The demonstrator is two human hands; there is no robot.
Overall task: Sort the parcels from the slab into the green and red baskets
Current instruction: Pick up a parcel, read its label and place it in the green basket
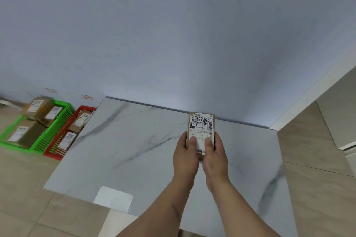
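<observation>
The pale wall (pixel 173 34) fills the upper part of the view, far beyond the fingertips. Below it lies the slab (pixel 134 140), a white marble-like plate with grey veins, which spreads under both hands and to the left of the fingers; its far edge touches the wall. Around the slab the beige tiled floor (pixel 317 188) shows, to the right of the fingers and also at the near left. Well to the left of the fingers stands the green basket (pixel 55 132), with several brown boxes inside that carry white labels. Just beside it, between it and the slab, stands the red basket (pixel 57 153), also with labelled boxes; its right side is hidden behind the slab edge. Both forearms come from the bottom of the view. The left hand (pixel 185 155) and the right hand (pixel 213 156) hold one parcel (pixel 201 127), a small brown box with a white shipping label and black handwriting on top. Each thumb is pressed flat on the near part of the label, and the other fingers are curled around the sides and beneath the box, so they are mostly hidden. The parcel sticks out beyond the fingertips toward the wall, over the far right part of the slab; whether it touches the slab I cannot tell.
</observation>
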